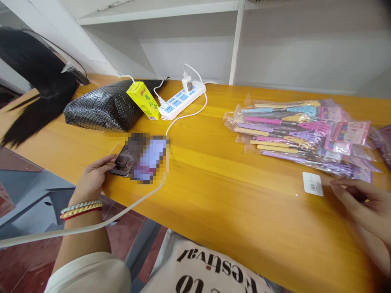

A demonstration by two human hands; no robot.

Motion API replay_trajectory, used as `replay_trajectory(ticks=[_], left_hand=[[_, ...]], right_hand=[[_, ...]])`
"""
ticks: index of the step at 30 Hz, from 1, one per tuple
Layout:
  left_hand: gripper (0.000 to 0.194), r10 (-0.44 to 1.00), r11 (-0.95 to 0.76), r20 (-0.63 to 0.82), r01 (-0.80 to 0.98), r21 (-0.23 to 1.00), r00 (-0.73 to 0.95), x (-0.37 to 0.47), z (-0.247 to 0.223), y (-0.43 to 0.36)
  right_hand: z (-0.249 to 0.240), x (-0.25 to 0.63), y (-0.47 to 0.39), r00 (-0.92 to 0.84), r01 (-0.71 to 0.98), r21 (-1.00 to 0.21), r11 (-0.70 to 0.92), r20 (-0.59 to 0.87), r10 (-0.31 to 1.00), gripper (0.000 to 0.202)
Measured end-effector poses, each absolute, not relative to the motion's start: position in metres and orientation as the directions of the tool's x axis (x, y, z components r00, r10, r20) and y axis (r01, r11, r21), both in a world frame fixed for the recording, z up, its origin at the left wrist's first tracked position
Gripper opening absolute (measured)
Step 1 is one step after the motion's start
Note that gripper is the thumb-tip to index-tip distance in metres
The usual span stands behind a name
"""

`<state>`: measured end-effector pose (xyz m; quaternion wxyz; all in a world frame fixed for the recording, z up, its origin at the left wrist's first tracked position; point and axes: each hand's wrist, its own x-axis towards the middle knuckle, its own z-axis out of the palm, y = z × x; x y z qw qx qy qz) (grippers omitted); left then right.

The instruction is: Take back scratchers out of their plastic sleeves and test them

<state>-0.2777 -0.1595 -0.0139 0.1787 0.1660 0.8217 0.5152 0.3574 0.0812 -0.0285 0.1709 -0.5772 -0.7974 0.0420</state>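
View: head view, looking down at a long, glossy yellow-brown wooden table [214, 195]
Left hand: bare hand [94, 175] at the near edge of the table, its thumb and fingers closed on the left edge of a dark, flat phone [124, 162]
Phone: at the near side of the table, left of the middle; its right part runs into a pixelated patch, so its full outline cannot be told
Left wrist: pale green, yellow and red bracelets [81, 209], with a white sleeve [88, 274] further up the arm
Right hand: bare hand [363, 203] at the right side, fingers bent, no object visible in its grip; whether the fingertips meet cannot be told
Label: small white rectangular barcode label [313, 184] flat on the table, just beside the right fingertips
Packs: clear plastic packs with pink, purple, blue and yellow sticks and cords [284, 130], heaped on the right part of the table, beyond the label
Power: long white power strip with blue socket faces [183, 103] towards the back, a white square adapter [187, 84] plugged in, a thin white cable [191, 115] curving from it towards the pixelated patch
Carton: bright yellow drink carton with green characters [143, 101], tilted against a black bubble-wrap parcel [97, 106], beside the strip
Far left: long black hair [33, 97] hanging over the table end
Behind: white shelf unit with open compartments [183, 16]
Below: pale fabric printed "Festival" [214, 268], at the near edge
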Motion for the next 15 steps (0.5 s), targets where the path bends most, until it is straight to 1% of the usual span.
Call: replay_trajectory(ticks=[2, 7, 11, 15], left_hand=[[0.050, 0.468, 0.430, -0.135, 0.091, 0.898, -0.873, -0.278, -0.012, -0.161], [0.056, 0.522, 0.439, -0.195, 0.065, 0.896, -0.831, -0.283, -0.011, -0.167], [0.055, 0.525, 0.443, -0.182, 0.085, 0.892, -0.832, -0.286, -0.013, -0.170], [0.061, 0.526, 0.466, -0.190, 0.094, 0.880, -0.829, -0.285, -0.014, -0.170]], right_hand=[[-0.028, 0.358, 0.081, -0.282, 0.902, -0.274, 0.334, 0.214, 0.935, 0.040], [-0.028, 0.358, 0.081, -0.295, 0.899, -0.258, 0.354, 0.243, 0.924, 0.041], [-0.028, 0.359, 0.082, -0.295, 0.896, -0.269, 0.353, 0.232, 0.927, 0.040], [-0.027, 0.359, 0.082, -0.314, 0.887, -0.265, 0.379, 0.257, 0.914, 0.039]])
